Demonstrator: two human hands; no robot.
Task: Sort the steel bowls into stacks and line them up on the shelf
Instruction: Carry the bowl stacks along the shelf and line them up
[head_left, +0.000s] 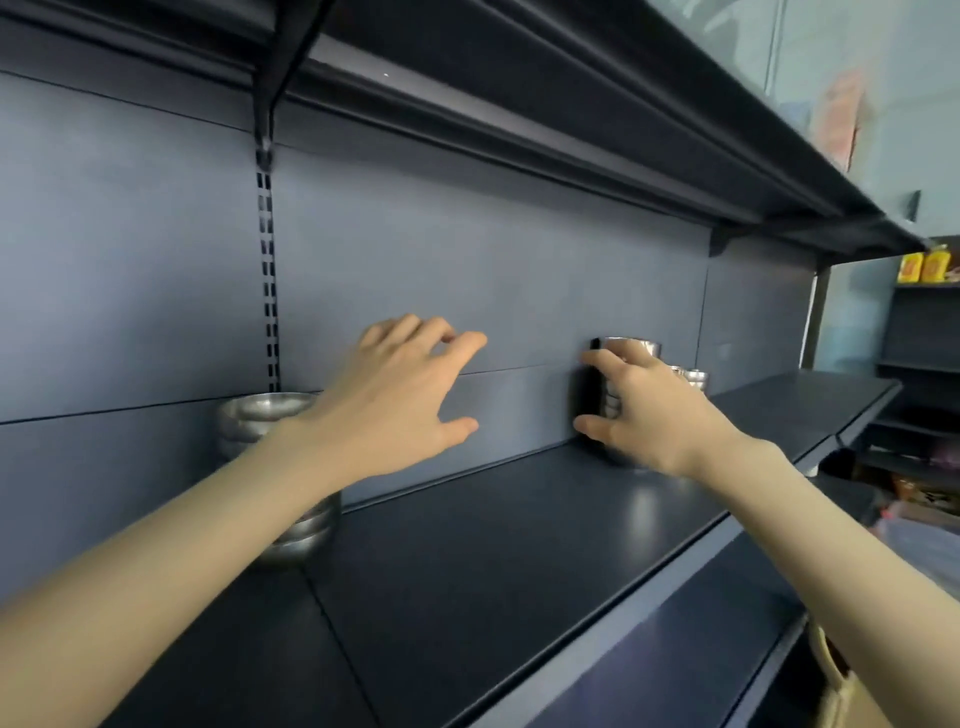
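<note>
Risked toppling the right stack, tall and narrow-footed, by pushing it high up instead of low, or by dragging it along the shelf too fast. Risked too a knock to the left stack from the left forearm, lying just in front of it and hiding its middle. Could have set smooth steel sliding, bowl over bowl, with any jolt, clattering forward from the back panel. Might also have bumped the far bowls, just beyond the right stack along the same back panel. Gripped the right stack with the right hand, thumb low, fingers curled round its side, close to the foot of the back panel. Had the left hand spread wide, holding nothing, raised before the back panel between the two stacks and touching neither. Showed as brushed steel: rounded bellies, rims nested one inside another; left stack upright near the foot of the back panel, right stack largely hidden behind the hand, only its top rim and a few edges plain. Seemed only partly done, judging by the wide gap between stacks.
</note>
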